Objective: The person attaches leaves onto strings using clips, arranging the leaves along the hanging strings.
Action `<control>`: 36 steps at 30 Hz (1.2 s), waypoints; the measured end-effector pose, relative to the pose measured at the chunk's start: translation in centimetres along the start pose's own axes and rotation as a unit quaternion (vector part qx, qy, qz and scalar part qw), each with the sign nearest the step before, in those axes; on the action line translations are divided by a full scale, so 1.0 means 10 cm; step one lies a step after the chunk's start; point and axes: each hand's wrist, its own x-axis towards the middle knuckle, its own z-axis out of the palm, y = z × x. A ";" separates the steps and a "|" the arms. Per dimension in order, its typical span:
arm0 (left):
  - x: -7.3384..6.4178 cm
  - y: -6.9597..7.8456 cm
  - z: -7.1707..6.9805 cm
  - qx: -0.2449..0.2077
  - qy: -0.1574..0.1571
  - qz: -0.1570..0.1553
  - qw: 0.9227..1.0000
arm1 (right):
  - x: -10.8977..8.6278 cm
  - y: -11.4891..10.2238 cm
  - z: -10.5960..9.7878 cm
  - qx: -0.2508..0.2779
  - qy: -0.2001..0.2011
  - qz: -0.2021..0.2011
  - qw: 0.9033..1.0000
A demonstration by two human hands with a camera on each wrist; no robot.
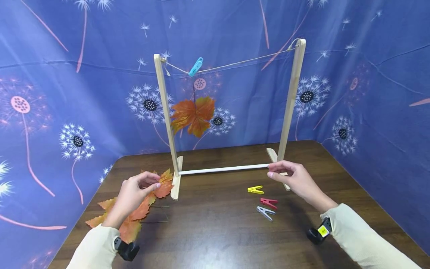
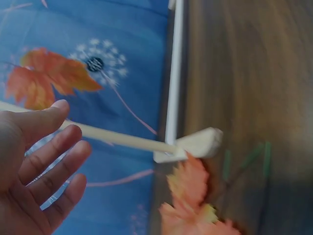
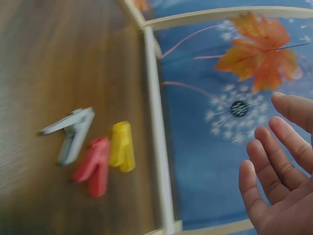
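Note:
An orange maple-like leaf (image 1: 194, 115) hangs by its stem from a string (image 1: 242, 64), clipped there by a light blue clothespin (image 1: 196, 67). My left hand (image 1: 137, 194) is held over a pile of orange leaves (image 1: 139, 213), fingers relaxed with nothing in them. In the left wrist view its fingers (image 2: 51, 161) are spread loosely. Near the right post's foot, my right hand (image 1: 295, 179) hovers with relaxed fingers and holds nothing. To its left on the table lie a yellow clothespin (image 1: 255, 189), a red clothespin (image 1: 269, 203) and a grey clothespin (image 1: 265, 213).
A wooden frame holds up the string, with a left post (image 1: 167, 116), a right post (image 1: 291, 101) and a white rod (image 1: 223, 169) low between their feet. Dark stems stick out from the leaf pile. Behind the brown table (image 1: 208, 231) hangs a blue dandelion-print cloth (image 1: 255, 112).

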 end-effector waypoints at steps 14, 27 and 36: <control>-0.34 -0.49 0.13 0.006 -0.067 -0.079 0.995 | -0.32 0.52 0.25 0.010 -0.046 0.035 0.998; -0.45 -0.71 0.30 0.009 -0.117 -0.053 0.992 | -0.45 0.72 0.38 -0.008 -0.118 0.041 0.992; -0.47 -0.74 0.40 -0.004 -0.114 -0.024 0.993 | -0.51 0.73 0.40 -0.056 -0.100 0.053 0.992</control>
